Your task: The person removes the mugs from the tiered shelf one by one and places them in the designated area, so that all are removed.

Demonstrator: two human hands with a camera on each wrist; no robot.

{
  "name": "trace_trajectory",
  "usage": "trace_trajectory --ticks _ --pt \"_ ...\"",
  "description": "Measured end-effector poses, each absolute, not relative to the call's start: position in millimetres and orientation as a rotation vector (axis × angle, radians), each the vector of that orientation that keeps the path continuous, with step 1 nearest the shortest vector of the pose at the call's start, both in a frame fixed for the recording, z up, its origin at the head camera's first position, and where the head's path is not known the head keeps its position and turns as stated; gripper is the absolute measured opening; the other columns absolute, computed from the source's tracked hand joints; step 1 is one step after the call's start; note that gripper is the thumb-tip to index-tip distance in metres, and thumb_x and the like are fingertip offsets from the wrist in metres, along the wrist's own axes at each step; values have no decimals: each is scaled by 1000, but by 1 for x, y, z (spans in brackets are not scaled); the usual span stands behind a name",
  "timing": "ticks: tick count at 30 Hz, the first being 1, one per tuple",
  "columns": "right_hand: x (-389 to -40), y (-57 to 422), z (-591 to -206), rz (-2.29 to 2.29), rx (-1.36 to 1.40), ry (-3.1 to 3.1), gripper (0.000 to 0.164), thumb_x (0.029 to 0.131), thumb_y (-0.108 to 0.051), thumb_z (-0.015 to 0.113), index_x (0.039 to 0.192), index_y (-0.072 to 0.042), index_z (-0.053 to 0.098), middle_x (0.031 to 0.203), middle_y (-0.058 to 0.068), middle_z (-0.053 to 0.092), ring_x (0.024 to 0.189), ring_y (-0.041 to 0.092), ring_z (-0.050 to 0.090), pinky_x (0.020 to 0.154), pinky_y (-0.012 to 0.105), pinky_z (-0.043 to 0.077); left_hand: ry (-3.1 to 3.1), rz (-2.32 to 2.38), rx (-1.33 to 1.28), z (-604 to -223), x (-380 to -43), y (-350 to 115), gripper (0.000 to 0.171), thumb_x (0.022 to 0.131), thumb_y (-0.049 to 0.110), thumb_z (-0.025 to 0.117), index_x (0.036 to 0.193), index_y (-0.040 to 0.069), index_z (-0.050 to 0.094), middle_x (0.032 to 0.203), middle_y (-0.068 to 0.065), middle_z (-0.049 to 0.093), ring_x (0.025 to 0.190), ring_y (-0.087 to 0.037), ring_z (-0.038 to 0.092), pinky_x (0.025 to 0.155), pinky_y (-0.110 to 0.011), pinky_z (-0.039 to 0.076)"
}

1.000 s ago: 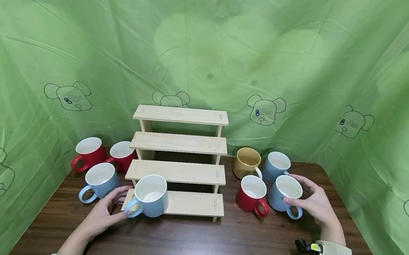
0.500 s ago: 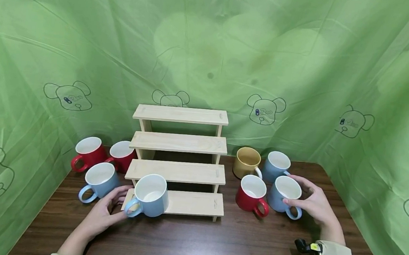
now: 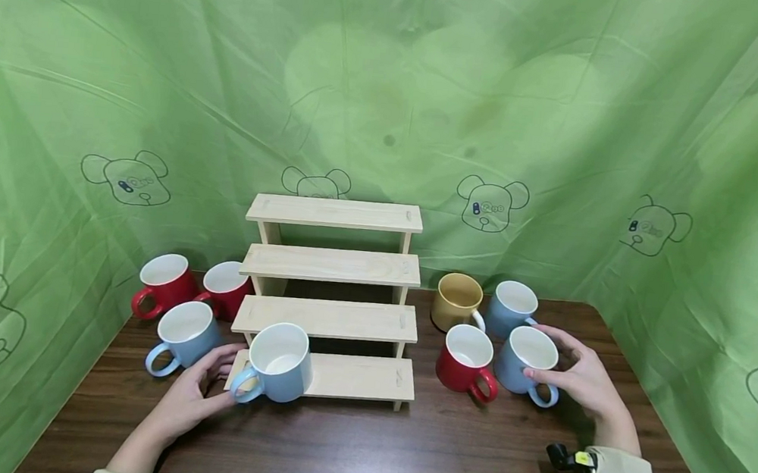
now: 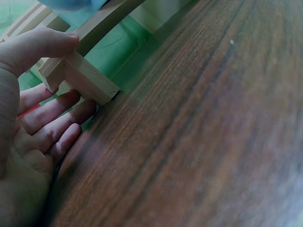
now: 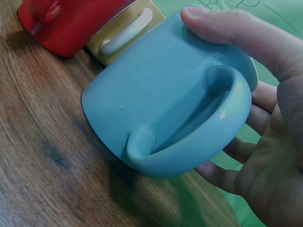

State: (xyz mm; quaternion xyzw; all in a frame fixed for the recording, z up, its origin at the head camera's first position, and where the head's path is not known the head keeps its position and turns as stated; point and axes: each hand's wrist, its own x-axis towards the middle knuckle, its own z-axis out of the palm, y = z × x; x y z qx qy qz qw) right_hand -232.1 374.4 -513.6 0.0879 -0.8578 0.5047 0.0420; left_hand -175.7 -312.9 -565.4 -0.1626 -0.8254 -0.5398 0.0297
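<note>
My left hand holds the left end of the lowest step of a pale wooden four-step riser. In the left wrist view its thumb lies along the plank's edge, and the fingers reach round the end. A light blue mug stands upright on that step, its handle close to the thumb. At the right, my right hand grips another light blue mug by the sides near its rim, thumb on the near side. That mug's handle points toward me.
Right of the riser stand a yellow mug, a red mug and a blue mug. Two red mugs and a blue mug stand left of it. Green cloth surrounds the dark wooden table.
</note>
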Motion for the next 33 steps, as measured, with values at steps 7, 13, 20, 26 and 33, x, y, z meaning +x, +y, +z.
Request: trace_trajectory --ticks 7,13,20,26,33 --pt "-232 375 -515 1564 283 -2606 82 84 -8 96 156 -7 56 134 1 70 111 6 67 89 21 54 -2557 -1661 -486 -565 -175 -313 68 93 4 85 154 4 53 141 -15 64 120 -6 66 101 -16 50" --pt "-233 374 -515 1583 306 -2591 81 85 -6 95 156 -5 56 132 -2 70 111 6 67 89 21 54 -2545 -1669 -498 -565 -175 -313 68 93 3 85 153 3 53 142 -17 63 120 -6 66 101 -16 50" --pt "-231 375 -515 1602 313 -2587 81 85 -4 94 156 -4 55 134 -1 69 113 6 66 91 19 53 -2524 -1676 -523 -565 -176 -312 69 93 2 85 154 1 53 141 -16 65 119 -7 67 101 -16 51" --pt "-227 375 -509 1526 289 -2641 83 86 -10 95 158 -8 54 140 4 67 114 5 62 91 22 51 -2534 -1678 -509 -565 -176 -312 68 93 3 85 153 1 53 141 -14 65 120 -7 66 101 -17 51" --pt "-223 370 -490 1682 297 -2409 74 88 5 88 155 -3 56 141 0 69 122 11 67 97 18 53 -2544 -1670 -493 -563 -174 -311 69 93 4 85 153 -2 52 142 -19 64 119 -7 66 101 -17 51"
